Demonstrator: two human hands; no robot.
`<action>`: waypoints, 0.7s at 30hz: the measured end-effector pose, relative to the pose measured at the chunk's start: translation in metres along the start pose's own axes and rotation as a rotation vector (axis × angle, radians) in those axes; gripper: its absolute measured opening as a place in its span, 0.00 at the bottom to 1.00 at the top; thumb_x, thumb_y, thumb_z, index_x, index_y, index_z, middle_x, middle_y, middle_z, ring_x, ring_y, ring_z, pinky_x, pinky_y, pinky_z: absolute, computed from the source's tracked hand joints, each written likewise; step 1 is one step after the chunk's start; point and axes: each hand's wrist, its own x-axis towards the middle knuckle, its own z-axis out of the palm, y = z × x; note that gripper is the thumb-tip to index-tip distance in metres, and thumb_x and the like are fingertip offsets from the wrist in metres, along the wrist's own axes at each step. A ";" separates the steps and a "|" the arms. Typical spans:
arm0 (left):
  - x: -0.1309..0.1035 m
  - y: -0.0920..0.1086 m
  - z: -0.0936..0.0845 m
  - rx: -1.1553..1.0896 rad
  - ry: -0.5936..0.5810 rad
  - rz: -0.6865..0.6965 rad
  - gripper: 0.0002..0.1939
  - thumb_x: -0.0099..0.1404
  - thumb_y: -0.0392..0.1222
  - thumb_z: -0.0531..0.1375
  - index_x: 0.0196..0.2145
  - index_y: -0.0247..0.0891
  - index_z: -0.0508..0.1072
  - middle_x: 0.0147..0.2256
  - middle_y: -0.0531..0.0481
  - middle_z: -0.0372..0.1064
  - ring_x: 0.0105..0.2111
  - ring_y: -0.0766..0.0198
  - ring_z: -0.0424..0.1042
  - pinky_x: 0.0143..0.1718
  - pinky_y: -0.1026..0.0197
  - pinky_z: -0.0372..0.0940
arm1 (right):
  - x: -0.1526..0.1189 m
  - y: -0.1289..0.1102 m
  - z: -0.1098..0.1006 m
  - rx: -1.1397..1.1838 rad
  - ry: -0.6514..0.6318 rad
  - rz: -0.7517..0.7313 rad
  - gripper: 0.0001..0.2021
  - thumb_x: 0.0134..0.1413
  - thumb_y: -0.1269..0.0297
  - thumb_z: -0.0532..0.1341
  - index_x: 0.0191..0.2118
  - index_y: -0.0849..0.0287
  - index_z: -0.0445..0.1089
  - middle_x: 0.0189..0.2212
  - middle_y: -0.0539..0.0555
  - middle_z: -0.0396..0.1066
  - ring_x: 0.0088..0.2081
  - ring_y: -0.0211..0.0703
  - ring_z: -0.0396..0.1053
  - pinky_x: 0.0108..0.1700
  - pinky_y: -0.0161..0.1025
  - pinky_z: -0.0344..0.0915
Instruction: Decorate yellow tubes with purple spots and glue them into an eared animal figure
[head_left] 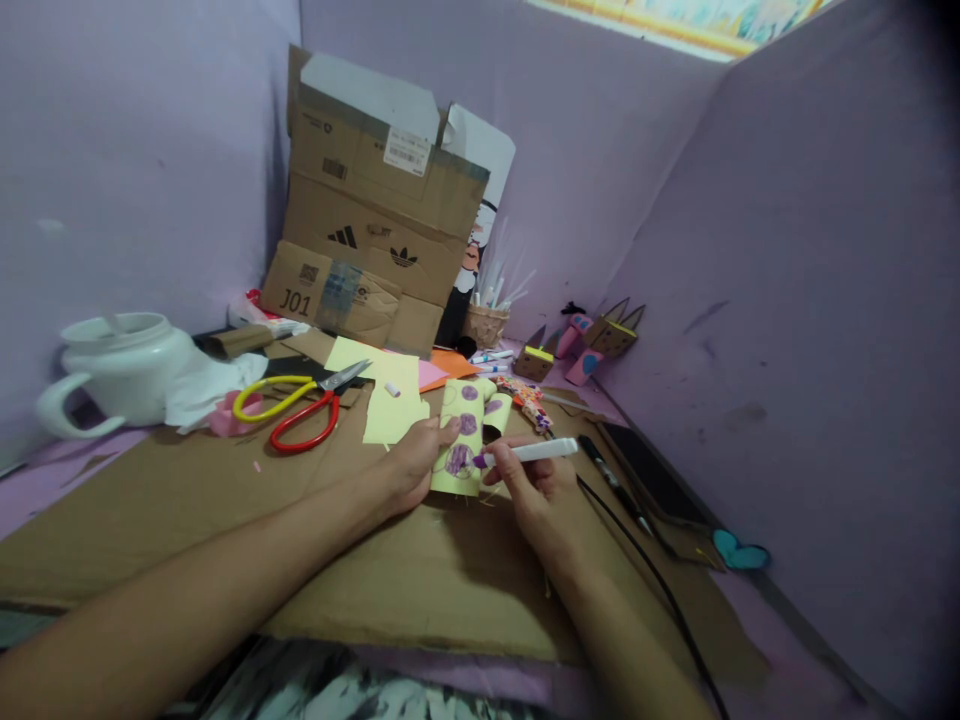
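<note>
My left hand (417, 462) grips a yellow paper piece (472, 400) by its left side, thumb on its face. The piece looks rolled or folded and bears purple circles, the lowest one partly filled in. In my right hand (541, 490) is a white marker (536, 450), pinched between thumb and fingers, its purple tip at the lowest circle. Right behind the piece sits a smaller yellow paper roll (497, 412) with a purple spot. A white marker cap (391, 389) lies on a cut yellow sheet (390, 420) beyond my left hand.
Scissors (306, 415) with red and yellow handles lie left. A white pot (124, 365) stands far left. Cardboard (225, 520) covers the table; a cardboard box (375, 210) leans behind. At right are a black pen (615, 483), a cable (660, 580) and a dark phone-like slab (652, 470).
</note>
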 end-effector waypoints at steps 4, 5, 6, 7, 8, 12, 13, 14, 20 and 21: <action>-0.002 0.001 0.002 0.011 0.012 -0.012 0.08 0.65 0.30 0.52 0.30 0.30 0.69 0.22 0.45 0.71 0.19 0.63 0.71 0.23 0.61 0.69 | -0.002 0.002 -0.002 0.042 -0.024 -0.004 0.15 0.56 0.54 0.59 0.30 0.61 0.72 0.17 0.52 0.73 0.20 0.41 0.72 0.23 0.34 0.66; -0.002 0.001 0.003 0.007 0.009 -0.018 0.08 0.65 0.30 0.52 0.31 0.30 0.69 0.23 0.45 0.71 0.20 0.62 0.72 0.24 0.60 0.70 | -0.003 0.004 -0.003 0.074 0.010 -0.005 0.14 0.56 0.54 0.59 0.30 0.61 0.72 0.17 0.52 0.72 0.20 0.41 0.72 0.23 0.34 0.66; -0.003 0.001 0.003 -0.003 0.007 -0.022 0.08 0.65 0.30 0.52 0.32 0.30 0.69 0.23 0.44 0.72 0.21 0.62 0.72 0.25 0.60 0.71 | -0.004 0.006 -0.004 0.109 0.057 -0.005 0.14 0.56 0.55 0.59 0.30 0.61 0.72 0.17 0.52 0.72 0.20 0.41 0.71 0.23 0.35 0.66; -0.004 0.001 0.003 -0.013 0.005 -0.025 0.07 0.65 0.30 0.52 0.33 0.30 0.69 0.24 0.44 0.72 0.21 0.62 0.73 0.26 0.59 0.71 | -0.005 0.007 -0.005 0.142 0.105 -0.003 0.13 0.56 0.55 0.60 0.31 0.61 0.73 0.18 0.51 0.73 0.20 0.41 0.72 0.24 0.35 0.67; -0.004 0.001 0.002 -0.019 0.004 -0.025 0.07 0.65 0.30 0.52 0.33 0.30 0.69 0.24 0.44 0.72 0.21 0.62 0.73 0.26 0.59 0.72 | -0.006 0.008 -0.006 0.169 0.148 0.000 0.13 0.56 0.56 0.60 0.31 0.61 0.73 0.18 0.51 0.73 0.21 0.40 0.72 0.24 0.35 0.67; -0.006 0.001 0.002 0.017 0.000 -0.025 0.07 0.66 0.31 0.51 0.38 0.29 0.68 0.25 0.42 0.74 0.21 0.59 0.74 0.24 0.57 0.72 | -0.008 0.007 -0.006 0.212 0.184 0.005 0.11 0.55 0.57 0.61 0.33 0.61 0.72 0.20 0.51 0.73 0.22 0.40 0.72 0.26 0.35 0.69; -0.006 0.002 0.003 0.026 -0.002 -0.023 0.07 0.66 0.31 0.51 0.39 0.28 0.69 0.25 0.41 0.74 0.21 0.59 0.74 0.24 0.57 0.72 | -0.008 0.006 -0.006 0.212 0.166 0.003 0.11 0.55 0.58 0.61 0.34 0.61 0.72 0.20 0.51 0.73 0.23 0.41 0.73 0.26 0.35 0.69; -0.007 0.002 0.003 0.030 -0.003 -0.024 0.08 0.66 0.31 0.51 0.39 0.27 0.69 0.25 0.41 0.74 0.21 0.58 0.74 0.24 0.58 0.72 | -0.008 0.005 -0.004 0.206 0.144 -0.001 0.10 0.56 0.58 0.60 0.34 0.60 0.72 0.21 0.52 0.74 0.24 0.41 0.73 0.27 0.36 0.70; -0.008 0.004 0.005 0.015 0.008 -0.021 0.12 0.65 0.29 0.51 0.43 0.25 0.70 0.26 0.40 0.75 0.21 0.58 0.75 0.25 0.57 0.72 | -0.006 0.009 0.001 0.176 0.107 -0.052 0.10 0.57 0.59 0.59 0.34 0.60 0.72 0.23 0.52 0.73 0.25 0.40 0.72 0.29 0.35 0.69; -0.007 0.004 0.005 0.008 0.005 -0.018 0.12 0.65 0.29 0.51 0.43 0.25 0.70 0.27 0.39 0.75 0.21 0.58 0.75 0.25 0.57 0.72 | -0.006 0.011 0.002 0.175 0.105 -0.053 0.10 0.56 0.59 0.59 0.34 0.60 0.72 0.23 0.52 0.73 0.25 0.39 0.72 0.29 0.35 0.69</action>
